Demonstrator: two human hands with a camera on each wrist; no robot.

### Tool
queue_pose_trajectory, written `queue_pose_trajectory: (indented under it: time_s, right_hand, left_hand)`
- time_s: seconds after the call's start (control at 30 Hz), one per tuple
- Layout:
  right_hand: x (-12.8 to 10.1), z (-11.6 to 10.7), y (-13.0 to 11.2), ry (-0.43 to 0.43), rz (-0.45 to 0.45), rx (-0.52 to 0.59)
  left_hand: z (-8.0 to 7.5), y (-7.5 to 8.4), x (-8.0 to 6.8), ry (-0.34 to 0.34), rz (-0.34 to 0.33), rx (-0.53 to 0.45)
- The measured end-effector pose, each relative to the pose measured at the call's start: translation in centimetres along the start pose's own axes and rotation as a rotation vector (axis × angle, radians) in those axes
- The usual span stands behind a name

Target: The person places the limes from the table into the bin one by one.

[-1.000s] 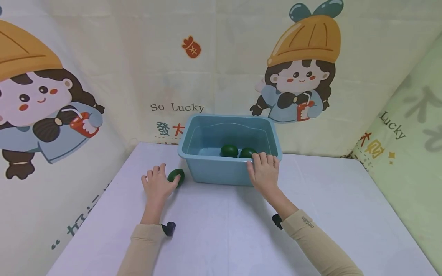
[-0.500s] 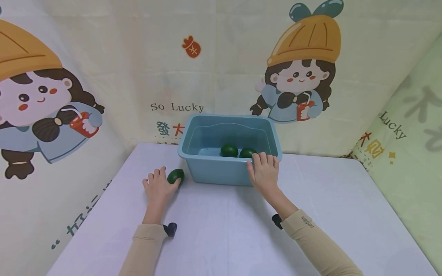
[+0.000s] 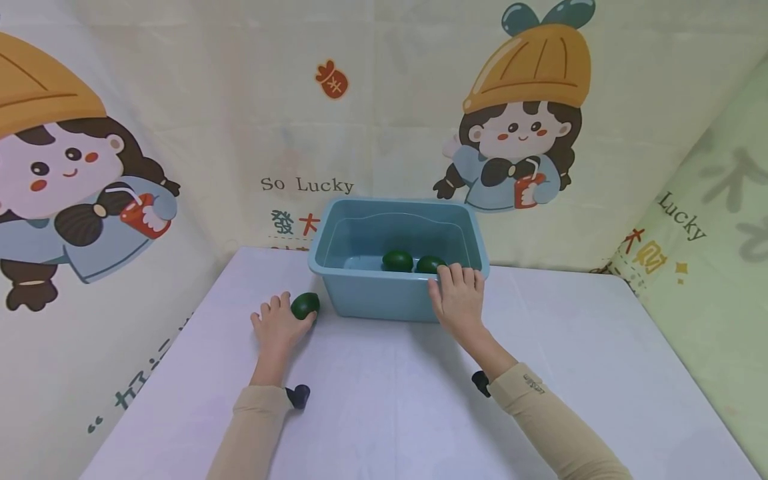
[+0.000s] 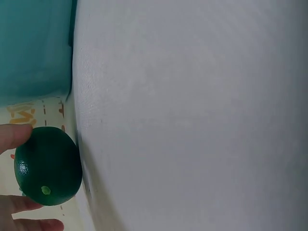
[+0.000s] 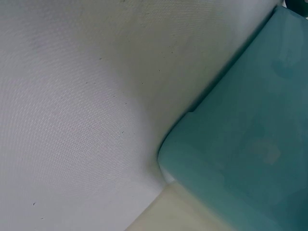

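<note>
A dark green oval fruit (image 3: 305, 305), with a small pale stem spot in the left wrist view, lies on the table left of a blue plastic bin (image 3: 384, 297). My left hand (image 3: 279, 327) holds this fruit (image 4: 48, 166) between thumb and fingers, the thumb on the side toward the bin. At the bin's front right, my right hand (image 3: 461, 300) grips the rim, fingers hooked over it; their tips are hidden. Inside the bin lie two similar green fruits, one in the middle (image 3: 397, 261) and one (image 3: 429, 265) partly behind the front rim. The right wrist view shows the bin's wall (image 5: 250, 134).
The white table (image 3: 384, 400) carries the bin near its back edge. Behind it hangs a printed cloth backdrop (image 3: 390, 133), which also runs along the left and right sides. A dark wrist camera (image 3: 299, 397) sticks out beside the left sleeve.
My left hand has shifted slightly to the right, its thumb and fingers closer around the fruit, which has turned a little. The right hand and the bin have stayed in place.
</note>
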State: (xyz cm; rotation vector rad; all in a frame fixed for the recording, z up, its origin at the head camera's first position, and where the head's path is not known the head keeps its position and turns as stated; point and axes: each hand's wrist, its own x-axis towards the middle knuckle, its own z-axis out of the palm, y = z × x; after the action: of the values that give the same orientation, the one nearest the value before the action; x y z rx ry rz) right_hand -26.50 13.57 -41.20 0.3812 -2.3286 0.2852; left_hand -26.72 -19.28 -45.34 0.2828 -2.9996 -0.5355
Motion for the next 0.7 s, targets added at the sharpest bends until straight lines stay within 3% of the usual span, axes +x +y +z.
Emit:
queue_pose_trajectory:
  time_s: [0.7]
  right_hand:
    - [-0.02, 0.19, 0.09, 0.022, -0.009, -0.017]
  left_hand:
    - [0.77, -0.35, -0.04, -0.058, -0.010, 0.017]
